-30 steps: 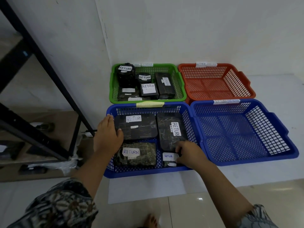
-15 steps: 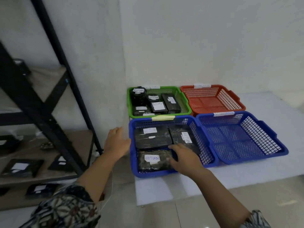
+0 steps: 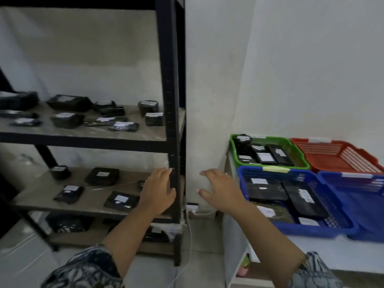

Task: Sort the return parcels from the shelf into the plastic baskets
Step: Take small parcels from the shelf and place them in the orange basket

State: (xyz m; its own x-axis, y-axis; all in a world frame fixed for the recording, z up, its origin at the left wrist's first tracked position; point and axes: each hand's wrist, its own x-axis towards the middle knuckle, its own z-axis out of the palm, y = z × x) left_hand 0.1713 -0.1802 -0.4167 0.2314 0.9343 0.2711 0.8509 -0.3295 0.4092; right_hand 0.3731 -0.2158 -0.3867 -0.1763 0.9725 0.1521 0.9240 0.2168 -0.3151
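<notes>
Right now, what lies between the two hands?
Head view: the shelf's black post and white wall lie between left hand and right hand; no parcel.

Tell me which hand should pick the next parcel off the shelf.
Left. The left hand hovers open at the front post of the black metal shelf, close to a black wrapped parcel with a white label on the middle board. The right hand, empty, sits farther right, toward the blue plastic basket.
</notes>
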